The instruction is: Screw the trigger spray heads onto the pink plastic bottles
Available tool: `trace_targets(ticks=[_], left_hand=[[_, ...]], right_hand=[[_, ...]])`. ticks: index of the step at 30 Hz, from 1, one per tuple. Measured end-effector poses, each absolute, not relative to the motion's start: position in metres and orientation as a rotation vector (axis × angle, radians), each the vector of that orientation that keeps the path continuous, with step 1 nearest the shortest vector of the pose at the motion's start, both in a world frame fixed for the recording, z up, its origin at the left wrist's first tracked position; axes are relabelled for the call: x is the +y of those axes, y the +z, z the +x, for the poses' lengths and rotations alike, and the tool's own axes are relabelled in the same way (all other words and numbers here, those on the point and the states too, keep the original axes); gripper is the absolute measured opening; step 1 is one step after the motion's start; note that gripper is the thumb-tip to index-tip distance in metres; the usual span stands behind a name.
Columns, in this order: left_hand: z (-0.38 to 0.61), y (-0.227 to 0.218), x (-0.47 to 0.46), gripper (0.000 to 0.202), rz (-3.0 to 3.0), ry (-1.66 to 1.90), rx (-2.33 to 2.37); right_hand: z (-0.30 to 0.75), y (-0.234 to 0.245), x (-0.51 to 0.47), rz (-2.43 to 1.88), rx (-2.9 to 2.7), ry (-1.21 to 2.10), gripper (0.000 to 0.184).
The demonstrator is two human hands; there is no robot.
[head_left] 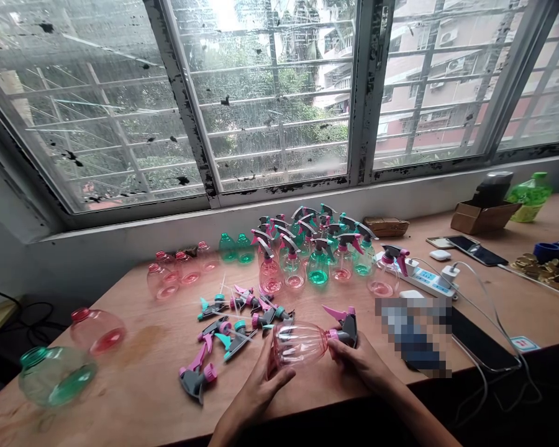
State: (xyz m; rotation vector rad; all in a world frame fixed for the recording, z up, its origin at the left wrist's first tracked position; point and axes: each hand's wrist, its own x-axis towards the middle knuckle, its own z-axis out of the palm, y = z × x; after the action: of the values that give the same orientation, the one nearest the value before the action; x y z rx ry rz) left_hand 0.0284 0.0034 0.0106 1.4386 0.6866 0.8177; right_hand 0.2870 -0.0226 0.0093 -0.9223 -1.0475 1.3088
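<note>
A clear pink spray bottle (302, 341) lies on its side above the wooden table (140, 397), held between both hands. My left hand (265, 379) wraps round the bottle's base. My right hand (354, 359) is closed round the neck, at the pink collar of the grey and pink trigger sprayer head (345, 320). A heap of loose trigger sprayer heads (235, 316) lies just left of the bottle.
Several assembled pink and green spray bottles (312, 254) stand near the window sill. Headless bottles (174, 276) lie at left, with a pink one (97, 330) and a green one (56, 374) nearer. A power strip (426, 279), cables, phones (475, 250) and a cardboard box (482, 217) sit at right.
</note>
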Motion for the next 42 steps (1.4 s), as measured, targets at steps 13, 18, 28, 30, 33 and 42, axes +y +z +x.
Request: trace_targets(ticks=[13,18,28,30,33,42], left_hand=[[0.029,0.017,0.0,0.113,1.465,0.795,0.738],[0.03,0.021,-0.002,0.116,1.5,0.8,0.743],[0.03,0.025,-0.003,0.123,1.425,0.744,0.739],[0.03,0.025,-0.003,0.121,1.464,0.758,0.737],[0.032,0.028,-0.004,0.115,1.548,0.815,0.721],[0.029,0.023,-0.003,0.12,1.475,0.742,0.715]], right_hand=[[0.286,0.013,-0.024,-0.927,-1.066,1.308,0.045],[0.286,0.013,-0.023,-0.916,-1.079,1.299,0.042],[0.286,0.012,-0.024,-0.922,-1.06,1.298,0.045],[0.286,0.012,-0.023,-0.922,-1.055,1.297,0.044],[0.285,0.012,-0.022,-0.917,-1.056,1.297,0.042],[0.285,0.014,-0.024,-0.914,-1.069,1.285,0.043]])
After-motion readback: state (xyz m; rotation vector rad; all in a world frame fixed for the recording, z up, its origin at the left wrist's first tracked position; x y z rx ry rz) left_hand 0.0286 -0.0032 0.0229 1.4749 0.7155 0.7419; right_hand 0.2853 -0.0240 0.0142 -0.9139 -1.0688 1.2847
